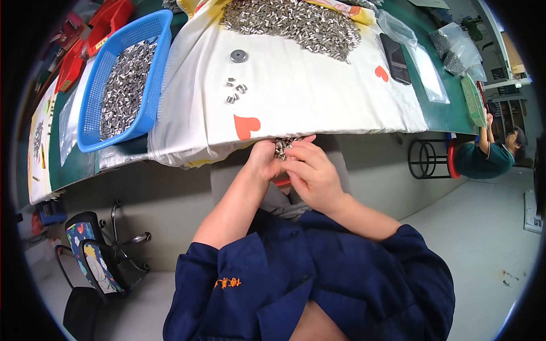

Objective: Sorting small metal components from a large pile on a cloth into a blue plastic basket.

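At the table's front edge, my left hand (263,161) is cupped around a heap of small shiny metal cylinders (281,149). My right hand (314,171) bends over the same heap, fingers curled and touching the pieces. Whether a single piece sits between its fingertips is hidden. Beyond my hands, several loose metal cylinders (241,88) lie on a white cloth (193,108) with red hearts. A round grey metal disc (239,56) rests farther back, and a large pile of the same cylinders (318,34) spreads over the cloth's far part.
To the left stands a blue plastic basket (160,74) holding many metal cylinders. Red bins (108,25) are behind it. A black phone (394,59) and clear plastic bags (452,48) lie at the right. Another person (486,153) sits far right; an office chair (94,256) stands lower left.
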Demonstrator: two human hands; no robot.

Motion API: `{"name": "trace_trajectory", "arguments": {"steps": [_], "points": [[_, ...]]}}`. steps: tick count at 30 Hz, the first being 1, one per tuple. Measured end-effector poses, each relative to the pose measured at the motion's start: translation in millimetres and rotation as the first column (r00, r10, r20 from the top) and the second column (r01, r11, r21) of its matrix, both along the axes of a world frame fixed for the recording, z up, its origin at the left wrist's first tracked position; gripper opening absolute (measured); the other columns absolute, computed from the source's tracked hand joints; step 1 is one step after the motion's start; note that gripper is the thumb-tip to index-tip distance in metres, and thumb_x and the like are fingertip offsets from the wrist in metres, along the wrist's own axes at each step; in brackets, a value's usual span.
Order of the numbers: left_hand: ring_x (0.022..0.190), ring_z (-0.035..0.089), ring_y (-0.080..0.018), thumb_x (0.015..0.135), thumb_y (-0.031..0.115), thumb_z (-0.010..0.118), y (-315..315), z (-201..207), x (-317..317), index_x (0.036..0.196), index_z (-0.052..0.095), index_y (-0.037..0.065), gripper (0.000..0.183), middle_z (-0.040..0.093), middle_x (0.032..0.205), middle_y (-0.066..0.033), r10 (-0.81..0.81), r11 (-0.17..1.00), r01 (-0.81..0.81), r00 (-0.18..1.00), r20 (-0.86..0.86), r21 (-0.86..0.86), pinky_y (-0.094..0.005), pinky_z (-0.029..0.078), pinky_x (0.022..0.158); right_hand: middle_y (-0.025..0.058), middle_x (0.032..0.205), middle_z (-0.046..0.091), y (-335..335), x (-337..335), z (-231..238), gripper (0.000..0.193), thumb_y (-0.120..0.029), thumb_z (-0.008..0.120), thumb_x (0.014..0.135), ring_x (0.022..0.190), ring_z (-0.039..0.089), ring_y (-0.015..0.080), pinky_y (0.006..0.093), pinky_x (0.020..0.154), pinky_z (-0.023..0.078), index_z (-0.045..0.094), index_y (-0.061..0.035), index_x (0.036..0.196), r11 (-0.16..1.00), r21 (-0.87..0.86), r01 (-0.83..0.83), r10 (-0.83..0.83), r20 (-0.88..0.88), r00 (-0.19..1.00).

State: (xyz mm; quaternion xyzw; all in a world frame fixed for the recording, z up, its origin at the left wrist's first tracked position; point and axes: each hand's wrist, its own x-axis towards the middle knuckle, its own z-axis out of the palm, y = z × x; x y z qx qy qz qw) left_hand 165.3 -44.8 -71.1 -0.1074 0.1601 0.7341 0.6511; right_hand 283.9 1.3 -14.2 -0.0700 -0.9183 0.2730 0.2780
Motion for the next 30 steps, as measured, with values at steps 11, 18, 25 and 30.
{"name": "trace_trajectory", "arguments": {"steps": [11,18,25,30], "points": [[0.082,0.06,-0.0247,0.091,0.023,0.034,-24.6,-24.1,-1.0,0.099,0.05,-0.003,0.031,0.058,0.093,-0.0154,0.028,0.989,-0.024,0.999,0.024,-0.149,-0.0363,0.054,0.071,0.0127,0.088,0.06,35.3,-45.3,32.0,0.015,0.003,0.055,0.072,0.081,0.058,0.0276,0.0331,0.071,0.046,0.06,-0.0013,0.086,0.995,-0.061,-0.075,0.067,-0.119,0.991],[0.086,0.059,-0.0266,0.091,0.019,0.033,-38.7,-14.1,-4.0,0.098,0.048,-0.004,0.028,0.056,0.094,-0.0169,0.139,0.952,-0.118,0.989,0.057,-0.284,-0.0401,0.052,0.077,0.0164,0.106,0.054,32.7,-151.8,2.5,0.024,-0.015,0.058,0.075,0.102,0.049,0.0288,0.0355,0.088,0.038,0.061,-0.0035,0.095,0.997,0.053,-0.053,0.05,0.048,0.998],[0.088,0.058,-0.0277,0.092,0.02,0.027,-37.8,-0.8,-16.4,0.107,0.041,-0.004,0.032,0.054,0.097,-0.0182,0.156,0.976,-0.14,0.984,0.088,-0.169,-0.0413,0.051,0.079,0.0139,0.099,0.057,20.1,-140.2,0.1,0.021,-0.01,0.059,0.073,0.097,0.051,0.028,0.035,0.085,0.041,0.06,0.0015,0.09,0.99,0.133,-0.04,0.033,0.058,0.998],[0.088,0.06,-0.0235,0.092,0.023,0.028,-35.1,-4.8,-16.6,0.107,0.045,0.003,0.03,0.055,0.101,-0.013,0.06,0.986,-0.037,0.988,0.14,-0.165,-0.0374,0.055,0.069,0.0126,0.097,0.057,11.7,-115.2,3.0,0.019,-0.004,0.058,0.071,0.095,0.052,0.0274,0.0346,0.082,0.043,0.06,0.0013,0.089,0.994,0.108,-0.029,0.024,0.049,0.999]]}}
